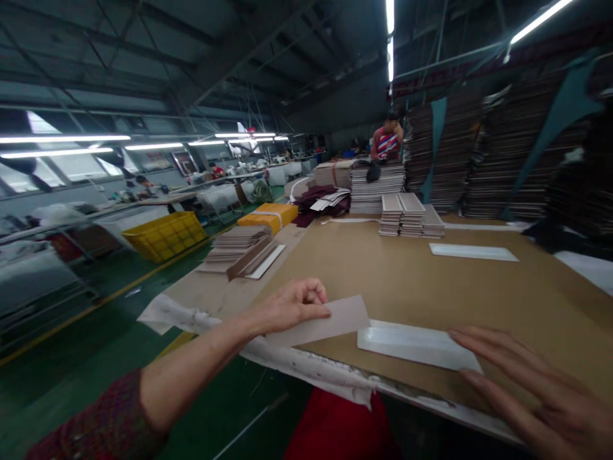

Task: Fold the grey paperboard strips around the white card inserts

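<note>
My left hand (299, 303) pinches a pale pinkish-grey rectangular piece (342, 319) between thumb and fingers, holding it over the table's near edge. To its right, a shiny whitish strip (416, 345) lies on the brown table surface (383, 281). My right hand (531, 383) is spread at the strip's right end, with fingers on either side of that end; whether they touch it is unclear. A second whitish strip (473, 252) rests farther back on the right.
Small stacked panels (405, 214) stand at the table's back. Brown pieces (239, 246) and an orange-yellow bundle (271, 217) are at the left. A person (387, 142) is behind a tall stack (377, 188). A yellow crate (165, 236) stands left of the table.
</note>
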The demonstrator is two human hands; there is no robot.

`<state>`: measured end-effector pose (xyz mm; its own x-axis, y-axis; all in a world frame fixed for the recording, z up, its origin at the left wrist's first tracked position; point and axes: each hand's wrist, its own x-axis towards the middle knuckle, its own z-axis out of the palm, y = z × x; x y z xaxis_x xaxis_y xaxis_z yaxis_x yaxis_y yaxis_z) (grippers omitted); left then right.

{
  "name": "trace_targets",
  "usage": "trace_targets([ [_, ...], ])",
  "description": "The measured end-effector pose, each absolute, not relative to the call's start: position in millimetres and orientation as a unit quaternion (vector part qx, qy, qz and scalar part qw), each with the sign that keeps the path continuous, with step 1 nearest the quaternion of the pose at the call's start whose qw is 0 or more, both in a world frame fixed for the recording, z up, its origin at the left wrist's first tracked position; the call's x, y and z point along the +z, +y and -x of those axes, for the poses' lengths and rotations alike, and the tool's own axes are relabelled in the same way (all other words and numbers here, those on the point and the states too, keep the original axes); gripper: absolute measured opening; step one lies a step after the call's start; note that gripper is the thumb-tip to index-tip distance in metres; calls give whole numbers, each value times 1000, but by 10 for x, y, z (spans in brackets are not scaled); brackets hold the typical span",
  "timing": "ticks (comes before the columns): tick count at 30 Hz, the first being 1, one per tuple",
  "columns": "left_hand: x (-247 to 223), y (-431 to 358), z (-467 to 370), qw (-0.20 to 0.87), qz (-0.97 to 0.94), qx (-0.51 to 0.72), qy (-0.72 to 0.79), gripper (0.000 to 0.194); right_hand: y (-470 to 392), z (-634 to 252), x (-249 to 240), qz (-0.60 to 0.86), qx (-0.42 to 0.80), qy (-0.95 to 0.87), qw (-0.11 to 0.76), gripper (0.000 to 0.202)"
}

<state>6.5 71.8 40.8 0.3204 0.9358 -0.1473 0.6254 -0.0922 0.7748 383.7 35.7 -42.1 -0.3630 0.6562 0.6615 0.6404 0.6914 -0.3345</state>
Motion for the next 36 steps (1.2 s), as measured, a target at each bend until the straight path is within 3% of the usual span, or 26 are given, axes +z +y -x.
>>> trace_targets([
  [7,404,685,-834,512,-720,166,438,20,366,-3407,-153,297,-45,-913,275,43],
  [14,442,727,-798,452,-753,200,435,33,453,-3750,-195,325,-8,-884,337,39],
  [17,494,696,-755,407,-792,211,403,42,492,-3849,-84,376,105,-846,364,26],
  [19,484,683,-771,417,-784,216,405,30,516,-3857,-9,426,220,-804,353,33],
  [23,338,711,-847,526,-677,283,430,48,572,-3824,30,512,346,-711,336,53],
  [29,135,709,-853,657,-509,352,431,48,562,-3863,-21,532,153,-712,432,55],
  [33,57,667,-878,692,-470,355,417,49,514,-3798,-52,410,-10,-842,351,52],
  [36,-4,644,-927,700,-467,354,407,51,513,-3739,-106,375,-28,-874,307,43],
])
